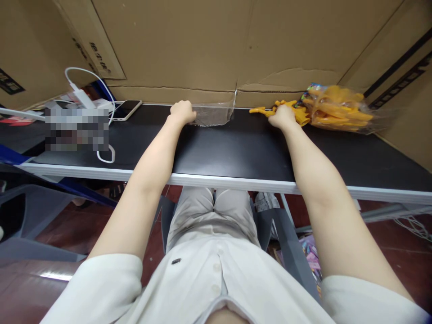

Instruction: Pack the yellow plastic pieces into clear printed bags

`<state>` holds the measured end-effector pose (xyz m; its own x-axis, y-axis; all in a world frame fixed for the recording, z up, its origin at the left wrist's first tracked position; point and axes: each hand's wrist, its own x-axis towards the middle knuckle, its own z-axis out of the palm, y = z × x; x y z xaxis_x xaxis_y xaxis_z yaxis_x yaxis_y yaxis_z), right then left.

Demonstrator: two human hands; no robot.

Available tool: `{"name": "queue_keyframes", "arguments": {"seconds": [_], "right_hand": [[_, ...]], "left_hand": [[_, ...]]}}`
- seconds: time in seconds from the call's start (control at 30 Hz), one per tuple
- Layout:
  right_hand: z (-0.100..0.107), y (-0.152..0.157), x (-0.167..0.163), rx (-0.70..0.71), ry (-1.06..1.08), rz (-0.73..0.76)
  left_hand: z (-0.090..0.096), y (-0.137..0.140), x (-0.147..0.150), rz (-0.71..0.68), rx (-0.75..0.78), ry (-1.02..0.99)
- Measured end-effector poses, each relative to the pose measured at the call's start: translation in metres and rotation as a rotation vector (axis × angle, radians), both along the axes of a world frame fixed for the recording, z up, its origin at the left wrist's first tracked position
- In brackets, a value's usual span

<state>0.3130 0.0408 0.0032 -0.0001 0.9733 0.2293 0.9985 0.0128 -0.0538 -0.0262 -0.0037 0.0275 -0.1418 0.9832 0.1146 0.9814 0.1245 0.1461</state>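
Note:
My left hand is closed on one end of a clear plastic bag, which stretches to the right along the back of the black table. Over by the back edge, my right hand is closed around an orange-yellow piece with thin branching ends; its exact kind I cannot make out. Part of it sticks out to the left of the fingers. Just right of it lies a clear bag of orange-yellow pieces with a colourful printed label. My fingertips are mostly hidden behind the hands.
A cardboard wall rises behind the black tabletop, which has a silver front edge. At left lie a phone, a white cable and a blurred-out patch. A grey chair surrounds my legs.

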Motion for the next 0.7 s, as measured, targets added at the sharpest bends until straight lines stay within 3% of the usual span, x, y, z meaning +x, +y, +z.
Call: {"name": "queue_keyframes", "arguments": {"seconds": [0.1,0.3,0.5,0.7], "right_hand": [[0.011,-0.011,-0.014,-0.012,0.101,-0.113],[0.016,-0.021,-0.037,0.114,0.184,0.141],[0.019,-0.035,-0.057,0.043,0.136,0.271],[0.010,-0.028,-0.049,-0.052,0.169,0.344]], "left_hand": [[0.001,-0.001,0.001,-0.009,-0.018,-0.001],[0.001,-0.002,0.001,-0.013,-0.013,-0.014],[0.002,-0.002,0.000,0.008,-0.012,-0.017],[0.004,-0.002,-0.003,0.100,-0.018,-0.052]]}}
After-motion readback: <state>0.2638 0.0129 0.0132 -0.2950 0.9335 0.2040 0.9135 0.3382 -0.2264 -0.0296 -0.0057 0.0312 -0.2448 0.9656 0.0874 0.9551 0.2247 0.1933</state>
